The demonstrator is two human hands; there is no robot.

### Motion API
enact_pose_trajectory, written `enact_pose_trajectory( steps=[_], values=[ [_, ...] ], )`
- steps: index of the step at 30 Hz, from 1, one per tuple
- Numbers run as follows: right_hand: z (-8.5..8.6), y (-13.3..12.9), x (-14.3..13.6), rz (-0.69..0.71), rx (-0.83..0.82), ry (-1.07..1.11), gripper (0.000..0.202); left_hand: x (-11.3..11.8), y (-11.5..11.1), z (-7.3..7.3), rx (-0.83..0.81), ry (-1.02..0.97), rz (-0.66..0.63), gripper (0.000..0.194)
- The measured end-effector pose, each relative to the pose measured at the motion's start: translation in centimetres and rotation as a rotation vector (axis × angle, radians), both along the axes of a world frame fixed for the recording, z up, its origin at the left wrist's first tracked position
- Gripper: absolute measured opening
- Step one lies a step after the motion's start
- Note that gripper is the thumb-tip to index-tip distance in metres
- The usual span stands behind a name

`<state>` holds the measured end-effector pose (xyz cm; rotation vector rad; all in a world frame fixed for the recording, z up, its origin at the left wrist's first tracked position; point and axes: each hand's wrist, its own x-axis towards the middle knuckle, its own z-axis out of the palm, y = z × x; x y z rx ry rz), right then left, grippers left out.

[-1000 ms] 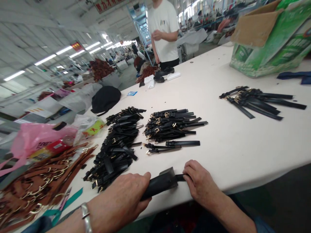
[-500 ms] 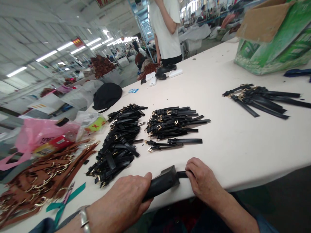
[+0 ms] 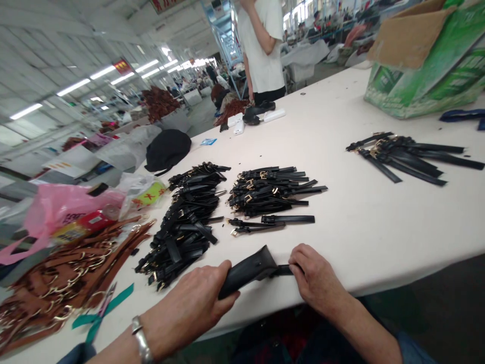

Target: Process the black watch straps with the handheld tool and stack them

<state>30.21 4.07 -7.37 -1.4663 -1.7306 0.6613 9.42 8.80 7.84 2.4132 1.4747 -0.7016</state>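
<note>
My left hand (image 3: 202,296), with a metal bracelet at the wrist, is wrapped round a black hand-held tool (image 3: 248,273) with a broad, blocky head. What kind of tool it is, I cannot make out. From under that head a short black strap (image 3: 283,270) runs to my right hand (image 3: 310,268), which pinches its end between thumb and fingers. The strap's other end is hidden by the tool. Just beyond both hands lie two loose buckled straps (image 3: 288,219) and a heap of black straps with gold buckles (image 3: 269,192).
A longer heap of black straps (image 3: 185,217) lies to the left, brown straps with rings (image 3: 76,273) beyond it. Scissors with green tape (image 3: 102,311) are near the front edge. Farther off are a black cap (image 3: 168,150), more straps (image 3: 409,154), a green carton (image 3: 424,83) and a standing person (image 3: 263,50).
The tool's head has tipped and turned slightly, so its upper face shows more. My left hand has shifted a little to the left; my right hand stays almost in place on the strap.
</note>
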Motion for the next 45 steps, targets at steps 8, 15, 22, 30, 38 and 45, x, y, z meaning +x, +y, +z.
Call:
enact_pose_trajectory(
  steps=[8,15,22,30,38,45],
  values=[
    [0.0,0.0,-0.1,-0.006,0.005,-0.004,0.013,0.5,-1.0,0.8,-0.079,0.048,-0.023,0.021],
    [-0.1,0.0,0.0,-0.011,0.006,-0.016,0.012,2.7,-0.7,-0.5,-0.021,-0.001,-0.08,0.018],
    [0.0,0.0,0.1,0.003,0.044,-0.051,0.015,-0.2,0.1,-1.1,0.065,-0.075,0.068,0.023],
    [-0.1,-0.1,0.2,0.012,0.049,-0.059,0.014,-0.6,-1.8,0.2,-0.01,-0.052,0.019,0.019],
    [0.3,-0.2,0.5,0.026,0.037,-0.047,0.014,1.2,-0.5,-1.4,0.071,-0.108,0.012,0.022],
    [1.5,-0.1,0.3,0.06,0.001,-0.163,0.012,-2.0,-0.4,-1.2,0.109,-0.141,0.164,0.028]
  ],
)
